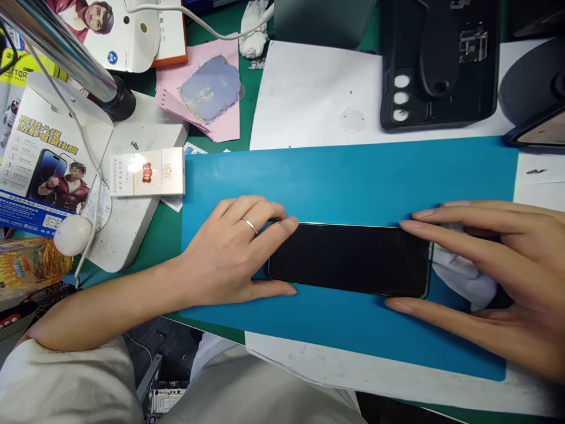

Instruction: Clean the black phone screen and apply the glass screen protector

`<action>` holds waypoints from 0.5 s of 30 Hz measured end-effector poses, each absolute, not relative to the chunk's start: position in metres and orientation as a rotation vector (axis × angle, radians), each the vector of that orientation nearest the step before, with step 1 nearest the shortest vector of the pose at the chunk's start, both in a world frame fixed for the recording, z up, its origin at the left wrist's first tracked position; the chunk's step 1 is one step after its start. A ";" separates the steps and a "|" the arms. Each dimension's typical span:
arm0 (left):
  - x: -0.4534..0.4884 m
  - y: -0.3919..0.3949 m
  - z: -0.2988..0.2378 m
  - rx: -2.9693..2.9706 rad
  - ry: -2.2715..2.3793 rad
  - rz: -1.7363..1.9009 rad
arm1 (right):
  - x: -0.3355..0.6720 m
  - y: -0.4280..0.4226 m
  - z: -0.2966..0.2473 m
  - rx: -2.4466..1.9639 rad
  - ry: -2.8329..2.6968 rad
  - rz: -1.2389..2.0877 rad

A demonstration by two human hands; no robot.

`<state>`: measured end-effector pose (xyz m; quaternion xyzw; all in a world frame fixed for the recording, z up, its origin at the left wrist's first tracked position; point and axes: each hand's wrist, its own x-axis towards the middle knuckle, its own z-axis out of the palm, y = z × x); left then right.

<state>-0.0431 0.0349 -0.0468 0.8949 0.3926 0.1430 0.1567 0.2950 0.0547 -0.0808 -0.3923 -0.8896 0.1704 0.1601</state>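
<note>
A black smartphone (348,259) lies lengthwise, its dark screen facing up, on a blue work mat (344,182). My left hand (238,247), with a silver ring, holds its left end, fingers along the far edge and thumb by the near edge. At the other end my right hand (498,265) spans the phone's width, with fingertips on the far edge and the thumb at the near edge. Under the right palm sits a crumpled white cloth (463,277), partly hidden.
Left of the mat are a white cigarette box (147,172), a metal lamp pole (75,53) and a white cable (95,159). Behind lie a pink pad (229,118), white paper (309,100) and a black phone-shaped holder (406,65). A dark rounded device (534,88) stands at right.
</note>
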 end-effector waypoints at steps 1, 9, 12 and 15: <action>-0.043 0.035 -0.047 2.562 1.123 0.417 | 0.295 0.055 -0.081 -1.121 -2.540 0.491; -0.042 0.036 -0.045 2.553 1.117 0.410 | 0.296 0.054 -0.081 -1.124 -2.536 0.528; -0.042 0.036 -0.046 2.553 1.118 0.416 | 0.295 0.054 -0.080 -1.156 -2.520 0.555; -0.043 0.036 -0.046 2.556 1.117 0.421 | 0.297 0.053 -0.081 -1.170 -2.508 0.568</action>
